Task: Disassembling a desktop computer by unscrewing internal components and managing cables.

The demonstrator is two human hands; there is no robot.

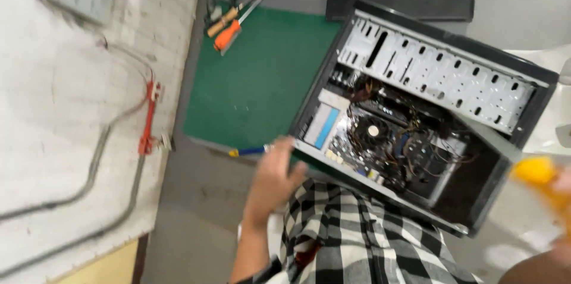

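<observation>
Black PC case [523, 111] lies open on the bench [196, 183], side panel off, tilted across the right half of the scene. Inside: perforated metal drive cage [434, 70] at the far side, motherboard [380, 141] with round CPU fan [372, 131] in the middle, loose dark cables around it.

Left hand [273, 177] sits at the near-left edge of the case, fingers curled over the rim, thumb out toward the right. A slim tool with a blue-and-yellow handle [247, 151] pokes out to the left at the fingertips; blurred, so can't tell if the hand actually grips it or just rests beside it.

Right hand [562, 201] is at the far right edge of the frame, mostly cut off and motion-blurred, closed around something yellow [535, 171], just beside the case's near-right corner.

Checked black-and-white sleeve [345, 230] fills the near centre.

Green mat [256, 82] lies under the case's left end. At its far corner: orange-handled screwdriver [227, 35] and wooden-handled tool [221, 22], touching, well apart from both hands.

Wall on the left carries grey conduit [95, 165] with red clips [148, 117].
</observation>
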